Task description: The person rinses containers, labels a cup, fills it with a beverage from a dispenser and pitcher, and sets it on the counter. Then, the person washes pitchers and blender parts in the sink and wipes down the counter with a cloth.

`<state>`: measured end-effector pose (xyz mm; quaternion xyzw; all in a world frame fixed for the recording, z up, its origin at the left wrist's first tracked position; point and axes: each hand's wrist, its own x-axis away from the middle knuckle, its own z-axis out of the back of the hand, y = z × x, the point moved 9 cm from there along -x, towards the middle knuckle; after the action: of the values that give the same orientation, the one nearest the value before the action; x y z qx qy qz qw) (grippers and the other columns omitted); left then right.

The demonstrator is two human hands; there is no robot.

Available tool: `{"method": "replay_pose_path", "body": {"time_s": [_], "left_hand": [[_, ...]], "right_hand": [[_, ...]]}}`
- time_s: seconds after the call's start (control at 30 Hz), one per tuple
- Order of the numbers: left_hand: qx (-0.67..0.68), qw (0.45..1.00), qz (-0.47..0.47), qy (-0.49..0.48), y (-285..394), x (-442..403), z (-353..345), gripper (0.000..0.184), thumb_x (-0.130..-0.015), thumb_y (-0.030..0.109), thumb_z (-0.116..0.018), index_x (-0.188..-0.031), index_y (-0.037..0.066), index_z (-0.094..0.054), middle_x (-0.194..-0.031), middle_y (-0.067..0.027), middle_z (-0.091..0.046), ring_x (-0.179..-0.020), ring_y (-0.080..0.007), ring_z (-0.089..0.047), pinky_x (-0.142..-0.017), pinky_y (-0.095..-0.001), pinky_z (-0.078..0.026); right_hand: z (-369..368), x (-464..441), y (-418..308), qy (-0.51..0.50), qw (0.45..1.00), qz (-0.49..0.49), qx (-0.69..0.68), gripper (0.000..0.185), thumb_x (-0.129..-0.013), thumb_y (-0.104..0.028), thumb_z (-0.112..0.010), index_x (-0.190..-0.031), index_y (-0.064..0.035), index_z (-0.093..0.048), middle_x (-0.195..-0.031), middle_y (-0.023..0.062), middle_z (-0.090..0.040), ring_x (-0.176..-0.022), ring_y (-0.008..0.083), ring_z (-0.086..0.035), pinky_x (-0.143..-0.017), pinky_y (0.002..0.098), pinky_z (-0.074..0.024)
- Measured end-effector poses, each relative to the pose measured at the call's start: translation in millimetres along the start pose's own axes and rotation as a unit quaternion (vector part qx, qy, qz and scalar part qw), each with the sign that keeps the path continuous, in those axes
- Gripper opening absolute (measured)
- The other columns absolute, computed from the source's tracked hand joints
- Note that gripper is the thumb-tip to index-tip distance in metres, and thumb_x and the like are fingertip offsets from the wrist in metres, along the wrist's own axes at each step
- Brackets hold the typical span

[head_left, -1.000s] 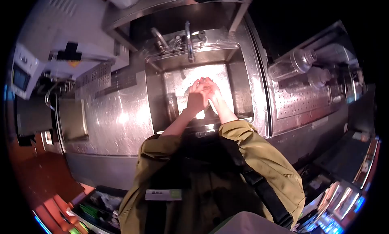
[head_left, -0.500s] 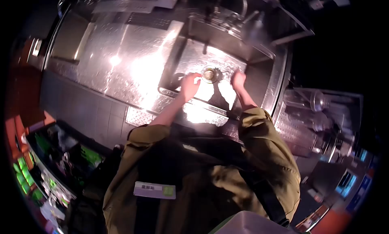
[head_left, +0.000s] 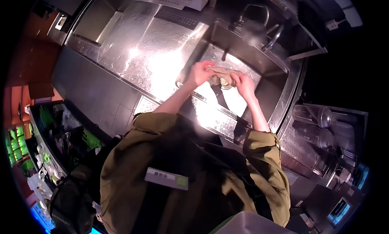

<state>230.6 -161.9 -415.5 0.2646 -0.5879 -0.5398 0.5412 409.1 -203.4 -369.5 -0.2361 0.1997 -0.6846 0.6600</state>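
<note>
A limp, greyish-beige cloth stretches between my two hands inside the steel sink. My left hand pinches its left end, with the fingers bent. At the other end, my right hand has its fingertips closed on the fabric. Below the cloth lies the round drain in the brightly lit sink floor, partly covered by the cloth and right hand from this angle. Some of the cloth hangs down near the drain, and its lower edge is hard to make out.
A tap rises behind the sink. To the left runs a wet steel counter with a perforated panel. Clear jugs lie on a rack at right. Crates stand at lower left.
The hands were apart on either side of the drain; now they hold the cloth between them above it. The view has shifted, so the sink sits further right.
</note>
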Motion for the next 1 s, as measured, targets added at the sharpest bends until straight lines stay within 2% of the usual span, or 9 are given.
{"method": "replay_pose_path", "body": {"time_s": [0.1,0.2,0.33,0.43,0.5,0.57,0.73,0.9,1.0], "left_hand": [[-0.194,0.956,-0.2,0.088,47,23,28,0.027,-0.07,0.005,-0.053,-0.097,0.003,-0.055,-0.082,-0.0138,-0.058,-0.075,-0.022,-0.056,-0.069,-0.0292,-0.044],[-0.181,0.955,-0.206,0.116,76,39,47,0.022,-0.073,0.007,-0.052,-0.094,0.001,-0.054,-0.082,-0.0143,-0.058,-0.075,-0.022,-0.056,-0.068,-0.0302,-0.044],[-0.254,0.965,0.0,0.071,72,41,52,0.026,-0.078,0.015,-0.049,-0.1,0.002,-0.052,-0.09,-0.0155,-0.058,-0.085,-0.0211,-0.056,-0.072,-0.0305,-0.043],[0.089,0.99,0.053,0.094,45,42,45,0.033,-0.082,0.023,-0.046,-0.107,0.001,-0.05,-0.1,-0.013,-0.056,-0.093,-0.0213,-0.054,-0.078,-0.0305,-0.043],[0.387,0.917,0.088,-0.035,49,53,26,0.035,-0.083,0.024,-0.046,-0.109,0.001,-0.049,-0.103,-0.0104,-0.056,-0.094,-0.0207,-0.054,-0.08,-0.0323,-0.043],[0.553,0.818,0.075,-0.138,65,68,24,0.036,-0.083,0.024,-0.047,-0.112,0.002,-0.048,-0.108,-0.0099,-0.054,-0.097,-0.0199,-0.053,-0.085,-0.0323,-0.042],[0.21,0.969,0.128,-0.009,-2,96,106,0.033,-0.082,0.024,-0.048,-0.105,0.001,-0.052,-0.101,-0.01,-0.055,-0.091,-0.0176,-0.053,-0.078,-0.0322,-0.043],[-0.266,0.939,0.069,0.207,-35,112,220,0.026,-0.073,0.013,-0.055,-0.098,0.004,-0.058,-0.092,-0.0108,-0.058,-0.087,-0.0174,-0.053,-0.076,-0.0306,-0.043],[-0.153,0.922,0.011,0.356,-46,130,275,0.026,-0.071,0.008,-0.054,-0.096,0.004,-0.058,-0.09,-0.01,-0.06,-0.084,-0.0173,-0.055,-0.076,-0.0263,-0.042]], "right_hand": [[-4,-7,-8,-0.001,0.989,0.147,-0.027,0.038,-0.088,-0.032,-0.041,-0.103,-0.0003,-0.055,-0.091,0.0159,-0.059,-0.087,0.0313,-0.056,-0.075,0.0344,-0.0421],[18,-9,-39,0.019,0.983,0.17,-0.061,0.034,-0.087,-0.025,-0.041,-0.107,-0.0012,-0.054,-0.107,0.0204,-0.052,-0.099,0.031,-0.051,-0.083,0.0327,-0.0396],[52,-8,-68,0.115,0.97,0.134,-0.164,0.021,-0.085,-0.015,-0.048,-0.095,0.0008,-0.058,-0.09,0.0153,-0.057,-0.083,0.025,-0.057,-0.071,0.0303,-0.0429],[52,14,-97,0.154,0.955,0.135,-0.215,0.01,-0.079,-0.007,-0.054,-0.085,0.0011,-0.056,-0.081,0.012,-0.057,-0.073,0.0203,-0.055,-0.063,0.0285,-0.0431],[15,46,-143,-0.089,0.933,0.24,-0.253,0.025,-0.074,-0.009,-0.058,-0.098,-0.0009,-0.054,-0.086,0.0114,-0.057,-0.078,0.0214,-0.057,-0.068,0.0288,-0.0445],[18,73,-176,-0.108,0.92,0.346,-0.149,0.028,-0.073,-0.006,-0.056,-0.101,-0.0006,-0.054,-0.088,0.011,-0.057,-0.08,0.0211,-0.057,-0.071,0.0296,-0.0454],[-18,52,-190,-0.295,0.864,0.185,-0.363,0.023,-0.08,-0.007,-0.051,-0.101,0.0013,-0.055,-0.089,0.0118,-0.057,-0.082,0.0158,-0.054,-0.072,0.0233,-0.0432],[-91,57,-222,-0.335,0.848,0.395,-0.11,0.024,-0.072,-0.007,-0.053,-0.095,0.0003,-0.055,-0.091,0.0152,-0.056,-0.084,0.0309,-0.055,-0.071,0.0317,-0.045],[-125,47,-231,-0.195,0.73,0.65,-0.082,0.027,-0.069,-0.007,-0.057,-0.095,-0.0005,-0.053,-0.094,0.0141,-0.053,-0.083,0.0268,-0.056,-0.064,0.0337,-0.0484]]}}
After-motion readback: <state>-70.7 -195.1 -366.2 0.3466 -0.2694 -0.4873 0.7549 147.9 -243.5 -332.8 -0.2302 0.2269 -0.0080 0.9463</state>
